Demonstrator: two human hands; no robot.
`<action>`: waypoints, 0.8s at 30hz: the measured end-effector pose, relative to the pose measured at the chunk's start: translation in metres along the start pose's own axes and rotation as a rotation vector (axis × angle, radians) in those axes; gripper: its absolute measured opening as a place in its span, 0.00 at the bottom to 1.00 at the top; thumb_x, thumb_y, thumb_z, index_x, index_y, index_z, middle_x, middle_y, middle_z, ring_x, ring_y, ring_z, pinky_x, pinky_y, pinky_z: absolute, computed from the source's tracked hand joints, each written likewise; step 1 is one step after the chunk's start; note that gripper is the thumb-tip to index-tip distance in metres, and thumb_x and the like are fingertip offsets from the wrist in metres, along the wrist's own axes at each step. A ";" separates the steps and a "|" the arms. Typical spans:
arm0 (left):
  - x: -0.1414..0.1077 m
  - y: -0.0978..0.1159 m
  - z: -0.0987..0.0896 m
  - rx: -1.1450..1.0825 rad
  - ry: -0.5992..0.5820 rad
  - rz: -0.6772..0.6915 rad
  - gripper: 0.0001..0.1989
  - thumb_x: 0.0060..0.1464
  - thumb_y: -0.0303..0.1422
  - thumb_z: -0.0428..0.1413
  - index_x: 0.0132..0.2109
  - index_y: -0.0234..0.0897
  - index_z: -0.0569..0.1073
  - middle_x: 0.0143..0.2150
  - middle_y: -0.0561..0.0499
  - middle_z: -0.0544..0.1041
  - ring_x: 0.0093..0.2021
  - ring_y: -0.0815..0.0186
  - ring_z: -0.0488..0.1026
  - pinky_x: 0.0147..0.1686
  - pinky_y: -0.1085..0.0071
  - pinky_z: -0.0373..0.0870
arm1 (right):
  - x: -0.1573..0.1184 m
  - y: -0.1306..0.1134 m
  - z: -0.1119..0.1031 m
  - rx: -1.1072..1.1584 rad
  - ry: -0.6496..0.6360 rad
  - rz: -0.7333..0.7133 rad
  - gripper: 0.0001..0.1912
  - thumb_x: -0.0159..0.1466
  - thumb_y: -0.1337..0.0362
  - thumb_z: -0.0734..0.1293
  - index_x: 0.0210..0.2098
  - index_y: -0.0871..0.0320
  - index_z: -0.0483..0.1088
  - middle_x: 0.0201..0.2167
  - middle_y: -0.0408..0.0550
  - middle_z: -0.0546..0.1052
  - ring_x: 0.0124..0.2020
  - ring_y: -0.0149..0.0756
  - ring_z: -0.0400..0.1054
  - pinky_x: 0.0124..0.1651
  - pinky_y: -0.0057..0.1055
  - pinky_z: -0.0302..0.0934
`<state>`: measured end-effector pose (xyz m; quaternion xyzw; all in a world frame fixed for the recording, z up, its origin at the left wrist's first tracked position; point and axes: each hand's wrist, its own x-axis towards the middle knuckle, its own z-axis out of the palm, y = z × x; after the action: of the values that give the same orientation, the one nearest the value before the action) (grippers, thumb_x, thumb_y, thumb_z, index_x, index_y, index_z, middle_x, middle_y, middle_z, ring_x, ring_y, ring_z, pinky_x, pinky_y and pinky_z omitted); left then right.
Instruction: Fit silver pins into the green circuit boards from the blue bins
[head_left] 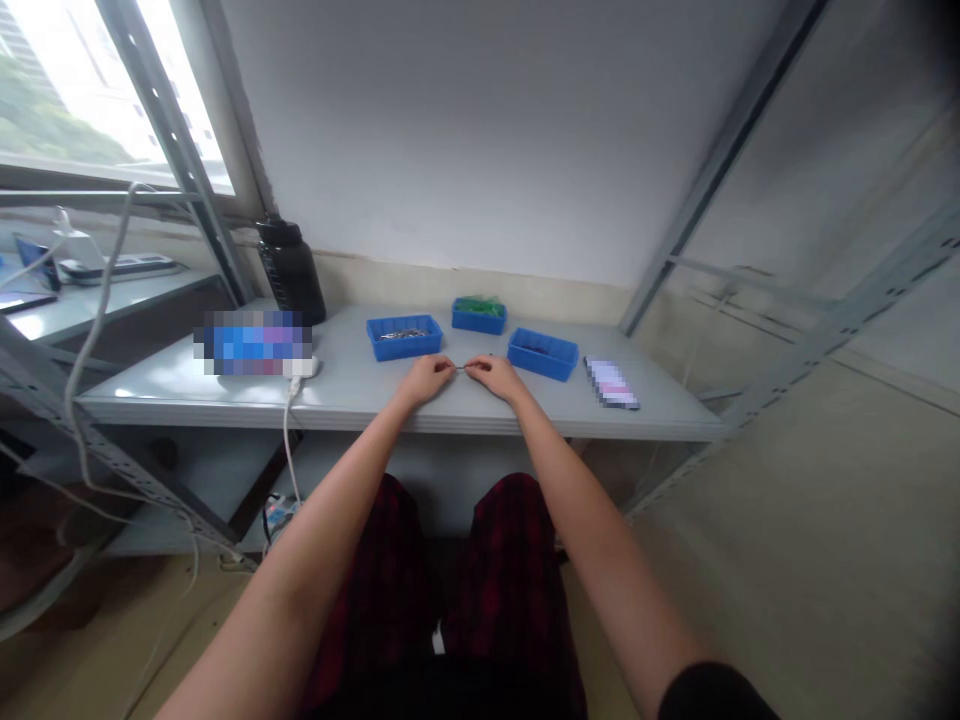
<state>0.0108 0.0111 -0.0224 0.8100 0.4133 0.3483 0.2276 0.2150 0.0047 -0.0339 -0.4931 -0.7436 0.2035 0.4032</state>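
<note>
My left hand (430, 378) and my right hand (491, 373) meet over the front part of the grey shelf, fingertips pinched toward each other. Between them runs a small thin dark rod-like piece (460, 368), with one end in each pinch; its exact kind is too small to make out. Just behind my left hand stands a blue bin (405, 345) of small silvery metal pieces. Beside my right hand is another blue bin (542, 362) with a few small dark pieces low inside. Farther back, a third blue bin (478, 321) holds green translucent pieces.
A dark bottle (291, 270) stands at the back left. In front of it lies a blurred-out device (255, 343) with a white plug and cable (294, 385). A phone (611, 382) lies at the right. Metal uprights (720, 150) frame the shelf (360, 400).
</note>
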 end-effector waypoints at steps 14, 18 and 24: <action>0.000 0.000 0.000 0.000 0.003 -0.002 0.16 0.55 0.38 0.51 0.38 0.33 0.79 0.37 0.44 0.81 0.39 0.57 0.75 0.45 0.63 0.69 | -0.001 -0.001 0.000 0.008 -0.002 -0.002 0.12 0.60 0.59 0.68 0.39 0.58 0.79 0.35 0.49 0.81 0.37 0.35 0.72 0.44 0.31 0.63; 0.000 0.000 0.000 -0.002 -0.001 -0.002 0.16 0.55 0.39 0.50 0.39 0.33 0.79 0.38 0.44 0.81 0.40 0.57 0.75 0.46 0.63 0.69 | 0.000 -0.001 0.000 0.008 0.002 -0.003 0.12 0.60 0.59 0.68 0.39 0.57 0.79 0.35 0.48 0.81 0.37 0.35 0.72 0.44 0.31 0.63; -0.001 0.002 -0.001 -0.003 -0.003 -0.009 0.17 0.56 0.39 0.50 0.38 0.33 0.79 0.38 0.44 0.81 0.40 0.57 0.75 0.45 0.63 0.69 | -0.001 -0.002 0.000 0.006 0.010 -0.003 0.11 0.60 0.59 0.68 0.38 0.57 0.79 0.35 0.48 0.81 0.37 0.35 0.72 0.44 0.31 0.63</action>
<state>0.0111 0.0096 -0.0211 0.8085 0.4159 0.3466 0.2307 0.2140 0.0027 -0.0326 -0.4919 -0.7417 0.2026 0.4085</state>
